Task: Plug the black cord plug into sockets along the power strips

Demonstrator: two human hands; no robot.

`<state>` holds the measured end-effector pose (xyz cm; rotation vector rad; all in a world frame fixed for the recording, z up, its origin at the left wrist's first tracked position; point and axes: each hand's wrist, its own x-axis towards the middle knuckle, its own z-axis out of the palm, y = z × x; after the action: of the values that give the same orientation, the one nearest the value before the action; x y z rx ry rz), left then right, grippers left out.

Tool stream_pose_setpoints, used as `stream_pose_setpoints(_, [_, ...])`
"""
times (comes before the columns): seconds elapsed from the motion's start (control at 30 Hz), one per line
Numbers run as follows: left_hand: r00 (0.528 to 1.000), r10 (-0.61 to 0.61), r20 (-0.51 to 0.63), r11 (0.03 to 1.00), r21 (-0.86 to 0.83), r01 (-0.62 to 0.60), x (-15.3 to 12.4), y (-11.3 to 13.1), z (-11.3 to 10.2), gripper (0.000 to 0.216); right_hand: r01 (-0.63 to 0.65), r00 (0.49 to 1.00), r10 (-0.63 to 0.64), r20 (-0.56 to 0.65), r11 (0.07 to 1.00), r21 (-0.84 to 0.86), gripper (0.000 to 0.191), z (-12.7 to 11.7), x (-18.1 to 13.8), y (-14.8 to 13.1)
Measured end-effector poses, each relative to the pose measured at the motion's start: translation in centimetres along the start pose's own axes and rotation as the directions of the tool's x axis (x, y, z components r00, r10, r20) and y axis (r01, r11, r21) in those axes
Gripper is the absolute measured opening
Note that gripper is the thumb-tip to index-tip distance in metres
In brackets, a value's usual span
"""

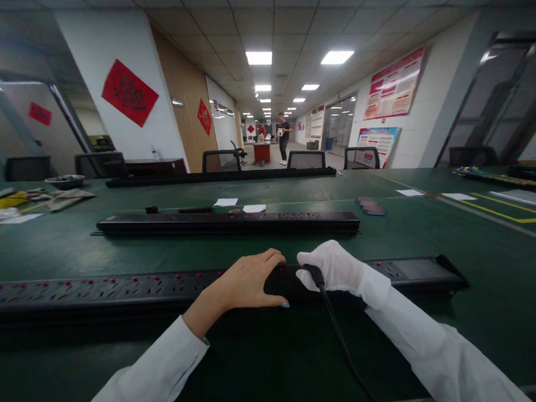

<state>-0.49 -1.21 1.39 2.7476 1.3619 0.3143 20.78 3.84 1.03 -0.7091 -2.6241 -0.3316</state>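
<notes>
A long black power strip [133,286] with rows of sockets and red dots lies across the near part of the table. My bare left hand [246,279] straddles it near the middle, thumb on the near side and fingers over the far side. In my gloved right hand [337,267] is a black plug [314,274], held at the strip's top face just right of my left hand. Whether its pins are in a socket is hidden. From the plug a black cable [344,356] runs down to the lower right edge of the view.
Behind lies a second black power strip [230,221], and a third [224,176] rests at the table's far edge. White paper slips [254,208] lie between them on the green table [413,229]. Chairs [306,159] line the far side. A person [283,138] stands in the distance.
</notes>
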Motion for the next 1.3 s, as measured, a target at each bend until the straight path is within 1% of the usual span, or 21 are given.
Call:
stream_pose_setpoints(0.13, [0.999,0.039,0.002,0.998,-0.048,-0.038,0.3,0.6,0.4,0.056,-0.004,0.998,0.002,0.056,0.999,0.041,0.021,-0.8,-0.6,0.8])
stream_pose_setpoints(0.33, [1.000,-0.007,0.029,0.993,-0.118,0.010,0.4,0.2,0.7,0.062,-0.042,0.998,0.039,0.055,0.998,0.049,0.021,-0.4,-0.7,0.5])
stream_pose_setpoints(0.6, [1.000,0.014,0.024,0.940,-0.342,-0.005,0.7,-0.7,0.6,0.065,-0.044,0.998,0.040,0.057,0.997,0.070,0.022,-0.3,-0.8,0.6])
stream_pose_setpoints(0.77, [1.000,0.013,0.018,0.903,-0.430,-0.004,0.9,-1.1,0.7,0.065,-0.075,0.994,0.068,0.080,0.994,0.076,0.023,-0.7,-0.7,0.3])
stream_pose_setpoints(1.0, [0.999,-0.021,0.049,0.887,-0.459,0.041,0.7,-1.1,0.4,0.065,-0.091,0.992,0.082,0.100,0.992,0.085,0.024,-1.1,-0.6,0.0])
stream_pose_setpoints(1.2, [0.999,-0.005,0.031,0.905,-0.425,0.018,0.7,-1.1,0.5,0.062,-0.119,0.988,0.112,0.103,0.991,0.067,0.022,-0.8,-0.6,0.1])
stream_pose_setpoints(1.3, [0.999,-0.014,0.039,0.906,-0.422,0.029,0.7,-1.1,0.6,0.064,-0.121,0.989,0.115,0.091,0.990,0.070,0.022,-0.6,-0.6,0.1])
